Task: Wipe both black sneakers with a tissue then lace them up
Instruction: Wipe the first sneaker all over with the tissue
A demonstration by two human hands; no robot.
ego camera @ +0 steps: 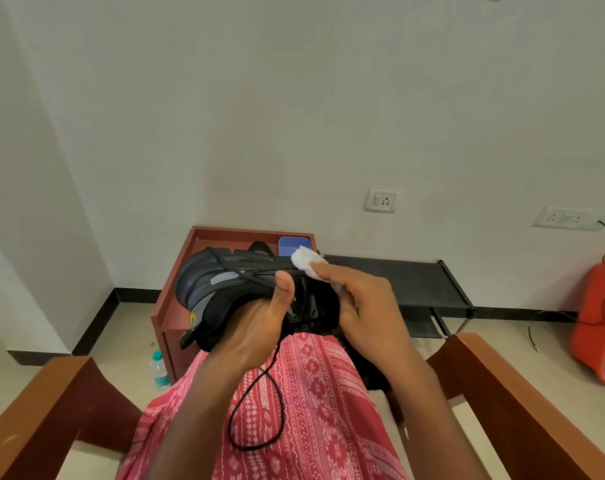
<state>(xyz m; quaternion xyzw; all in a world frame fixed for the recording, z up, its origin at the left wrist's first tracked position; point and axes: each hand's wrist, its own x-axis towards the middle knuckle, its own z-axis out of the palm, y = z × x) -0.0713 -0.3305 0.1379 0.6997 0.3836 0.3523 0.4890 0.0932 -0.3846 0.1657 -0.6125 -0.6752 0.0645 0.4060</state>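
**A:** While the left hand [259, 327] curls round the black sneaker [211, 282] above the lap, the right hand [363, 306] pinches a white tissue [306, 261] in its fingers, pressed to the shoe's top edge.

**B:** A loose lace [259, 410] dangles over the pink patterned cloth [311, 393]. The other sneaker [259, 247] sits by the worktop's [245, 230] far edge.

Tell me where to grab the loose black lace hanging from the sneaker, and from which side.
Pinch the lace at its slack loop on the lap, coming from above. There it lies free on the pink patterned cloth, clear of the left hand gripping the sneaker and the right hand holding the tissue; higher up it runs close beside that hand.
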